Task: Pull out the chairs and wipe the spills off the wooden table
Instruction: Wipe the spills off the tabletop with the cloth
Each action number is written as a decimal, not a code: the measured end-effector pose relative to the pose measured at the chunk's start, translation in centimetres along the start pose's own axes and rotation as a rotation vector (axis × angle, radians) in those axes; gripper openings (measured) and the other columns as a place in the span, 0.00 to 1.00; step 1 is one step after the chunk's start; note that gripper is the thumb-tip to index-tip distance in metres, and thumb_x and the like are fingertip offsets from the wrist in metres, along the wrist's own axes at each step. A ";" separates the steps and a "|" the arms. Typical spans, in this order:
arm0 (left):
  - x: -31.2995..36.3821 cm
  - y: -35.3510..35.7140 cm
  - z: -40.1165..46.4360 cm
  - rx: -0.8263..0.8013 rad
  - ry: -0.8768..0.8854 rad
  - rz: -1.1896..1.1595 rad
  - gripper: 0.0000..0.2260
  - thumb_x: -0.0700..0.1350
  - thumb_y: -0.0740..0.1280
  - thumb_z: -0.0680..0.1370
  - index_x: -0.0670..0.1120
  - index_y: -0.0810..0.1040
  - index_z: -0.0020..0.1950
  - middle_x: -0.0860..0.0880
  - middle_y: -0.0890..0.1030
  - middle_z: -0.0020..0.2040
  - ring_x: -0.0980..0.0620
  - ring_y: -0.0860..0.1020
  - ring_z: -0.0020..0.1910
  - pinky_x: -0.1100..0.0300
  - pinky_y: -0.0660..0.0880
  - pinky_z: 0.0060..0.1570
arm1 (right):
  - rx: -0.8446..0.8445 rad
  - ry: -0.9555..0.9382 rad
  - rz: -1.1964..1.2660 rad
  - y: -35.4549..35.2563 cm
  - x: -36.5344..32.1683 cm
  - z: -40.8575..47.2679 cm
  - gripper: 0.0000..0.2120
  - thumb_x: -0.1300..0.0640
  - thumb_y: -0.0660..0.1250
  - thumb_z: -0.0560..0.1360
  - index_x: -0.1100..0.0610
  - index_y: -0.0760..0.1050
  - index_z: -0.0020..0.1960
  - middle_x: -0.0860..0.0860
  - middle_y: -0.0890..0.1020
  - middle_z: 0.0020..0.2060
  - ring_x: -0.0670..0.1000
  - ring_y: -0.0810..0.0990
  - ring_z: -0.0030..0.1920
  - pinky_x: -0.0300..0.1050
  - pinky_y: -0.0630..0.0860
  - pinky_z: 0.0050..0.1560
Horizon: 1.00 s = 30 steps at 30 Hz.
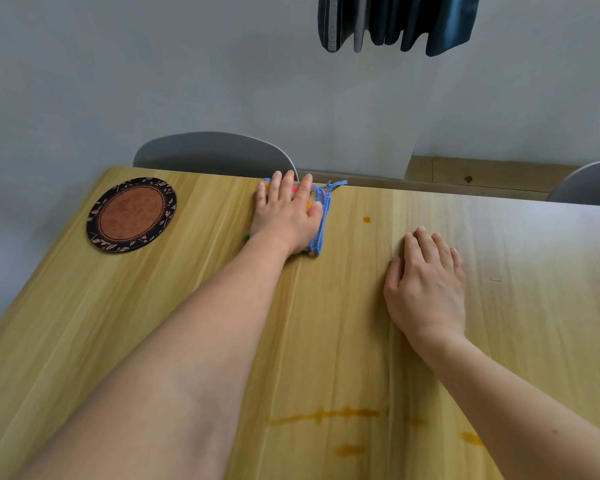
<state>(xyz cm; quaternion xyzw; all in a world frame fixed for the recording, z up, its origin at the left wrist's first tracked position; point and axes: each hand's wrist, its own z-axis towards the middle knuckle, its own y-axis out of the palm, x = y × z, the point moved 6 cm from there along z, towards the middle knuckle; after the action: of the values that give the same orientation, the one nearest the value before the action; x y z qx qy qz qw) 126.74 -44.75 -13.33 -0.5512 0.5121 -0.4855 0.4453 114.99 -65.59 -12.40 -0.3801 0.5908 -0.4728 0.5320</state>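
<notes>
Cloth soft, limp; pressed flat under spread left hand at far surface edge. Right hand flat, empty. Orange spills unwiped.

Head-worn wide-angle view, looking forward and down across the wooden table.

It sits above the table's near side, close over both forearms. The left hand reaches out near the far edge; the right hand lies nearer the lens. Beyond the left hand a grey chair and the wall close the view. Straight edges bow toward the frame's sides.
</notes>
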 end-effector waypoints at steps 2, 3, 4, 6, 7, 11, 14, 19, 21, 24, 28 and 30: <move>1.3 0.1 0.0 0.012 -0.019 -0.018 0.28 0.57 0.47 0.82 0.53 0.47 0.81 0.44 0.44 0.81 0.45 0.40 0.80 0.45 0.36 0.76 | 0.001 0.002 0.003 0.0 0.0 0.0 0.25 0.50 0.51 0.81 0.57 0.62 0.76 0.53 0.61 0.76 0.54 0.54 0.77 0.52 0.47 0.77; 1.8 0.1 -0.1 0.015 -0.019 -0.024 0.28 0.57 0.47 0.82 0.52 0.47 0.81 0.44 0.44 0.81 0.45 0.40 0.80 0.45 0.36 0.76 | 0.001 0.003 0.004 0.0 0.0 0.0 0.25 0.50 0.51 0.81 0.57 0.62 0.76 0.53 0.61 0.76 0.54 0.54 0.77 0.52 0.47 0.77; 2.4 0.2 -0.2 0.014 -0.005 -0.026 0.28 0.57 0.47 0.82 0.52 0.47 0.81 0.44 0.44 0.81 0.45 0.40 0.80 0.45 0.37 0.76 | 0.002 0.004 0.003 0.0 0.0 0.0 0.24 0.50 0.51 0.81 0.57 0.62 0.76 0.53 0.61 0.76 0.54 0.54 0.77 0.52 0.47 0.77; 3.6 0.3 -0.4 0.008 0.047 -0.025 0.28 0.57 0.46 0.82 0.52 0.46 0.81 0.47 0.45 0.82 0.46 0.40 0.80 0.45 0.37 0.76 | 0.011 0.009 0.005 0.0 0.0 0.1 0.24 0.51 0.52 0.81 0.57 0.63 0.75 0.53 0.62 0.76 0.54 0.55 0.77 0.52 0.47 0.77; 4.3 0.4 -0.4 0.007 0.068 -0.025 0.28 0.57 0.46 0.82 0.52 0.46 0.81 0.48 0.46 0.82 0.46 0.41 0.80 0.45 0.37 0.76 | 0.016 0.014 0.008 0.1 0.0 0.1 0.24 0.51 0.52 0.81 0.57 0.63 0.75 0.53 0.62 0.76 0.54 0.55 0.77 0.52 0.48 0.77; 5.9 0.5 -0.3 0.012 0.078 -0.034 0.28 0.57 0.46 0.82 0.52 0.46 0.81 0.49 0.47 0.82 0.46 0.41 0.80 0.45 0.37 0.76 | 0.028 0.019 0.002 0.2 0.1 0.2 0.24 0.53 0.54 0.80 0.57 0.65 0.75 0.54 0.63 0.75 0.55 0.57 0.76 0.51 0.48 0.77; 6.6 0.6 -0.3 0.014 0.065 -0.038 0.28 0.57 0.46 0.82 0.52 0.47 0.81 0.48 0.47 0.82 0.46 0.41 0.80 0.44 0.37 0.76 | 0.045 0.022 -0.002 0.2 0.2 0.2 0.24 0.53 0.52 0.79 0.58 0.65 0.74 0.54 0.64 0.75 0.56 0.58 0.76 0.52 0.50 0.76; 8.2 0.7 -0.6 0.010 0.053 -0.064 0.28 0.57 0.46 0.82 0.52 0.47 0.81 0.48 0.47 0.82 0.45 0.40 0.80 0.44 0.36 0.76 | 0.064 0.022 -0.007 0.3 0.1 0.3 0.28 0.51 0.49 0.76 0.58 0.67 0.73 0.55 0.66 0.74 0.56 0.60 0.75 0.53 0.52 0.75; 8.3 0.7 -0.5 0.008 0.056 -0.066 0.28 0.57 0.46 0.82 0.52 0.46 0.81 0.48 0.47 0.82 0.45 0.40 0.80 0.43 0.36 0.76 | 0.060 0.022 -0.014 0.3 0.1 0.3 0.28 0.52 0.49 0.75 0.58 0.67 0.73 0.55 0.66 0.74 0.56 0.60 0.75 0.53 0.52 0.75; 8.2 0.6 -0.6 0.008 0.058 -0.059 0.28 0.57 0.46 0.82 0.52 0.46 0.81 0.48 0.47 0.82 0.45 0.40 0.80 0.43 0.36 0.76 | 0.046 0.016 -0.023 0.3 0.1 0.2 0.29 0.51 0.50 0.75 0.58 0.66 0.74 0.55 0.65 0.74 0.56 0.60 0.75 0.53 0.51 0.76; 8.1 0.6 -0.8 0.008 0.065 -0.062 0.28 0.57 0.46 0.82 0.52 0.46 0.81 0.48 0.47 0.82 0.45 0.40 0.80 0.44 0.37 0.76 | 0.027 0.010 -0.035 0.3 0.2 0.2 0.29 0.51 0.49 0.75 0.57 0.64 0.75 0.54 0.64 0.75 0.55 0.58 0.76 0.52 0.50 0.76; 8.0 0.6 -0.9 0.008 0.068 -0.060 0.28 0.57 0.45 0.83 0.52 0.45 0.81 0.48 0.46 0.82 0.45 0.40 0.80 0.44 0.37 0.76 | 0.027 0.008 -0.034 0.3 0.1 0.2 0.29 0.51 0.48 0.75 0.57 0.64 0.75 0.54 0.63 0.75 0.55 0.58 0.76 0.52 0.50 0.76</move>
<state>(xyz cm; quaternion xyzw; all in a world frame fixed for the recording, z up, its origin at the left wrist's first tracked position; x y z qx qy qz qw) 125.79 -52.79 -13.19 -0.5475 0.5084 -0.5191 0.4151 115.24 -65.64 -12.76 -0.3812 0.5799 -0.4911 0.5265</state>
